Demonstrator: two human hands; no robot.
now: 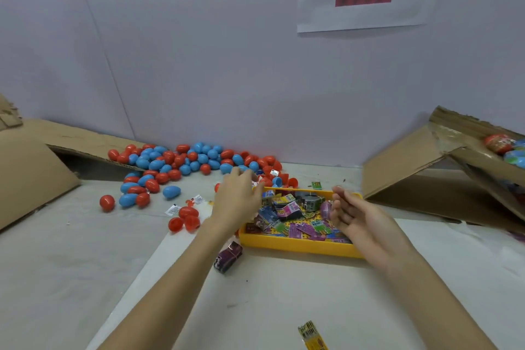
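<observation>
Here my left hand [237, 196], the nearer, curls over the edge of the egg pile [196, 160] mid-frame, grip unseen; my right hand [360, 216] hangs open, empty.

A pale table [284, 307] runs to the wall. At its back lies a heap of red and blue eggs [181, 162], with strays spread toward the front left and three red ones [184, 219] on their own. A yellow tray [298, 247] sits right of these. Open egg halves [284, 180] lie at its far edge, with a green packet [316, 185] nearby. A purple packet [228, 257] lies just beside the tray's near left corner. White slips [172, 210] lie among the stray eggs. A yellow strip [312, 335] lies near the front edge. A left box [31, 176] and a right box [403, 167] of cardboard stand at the two ends.
</observation>
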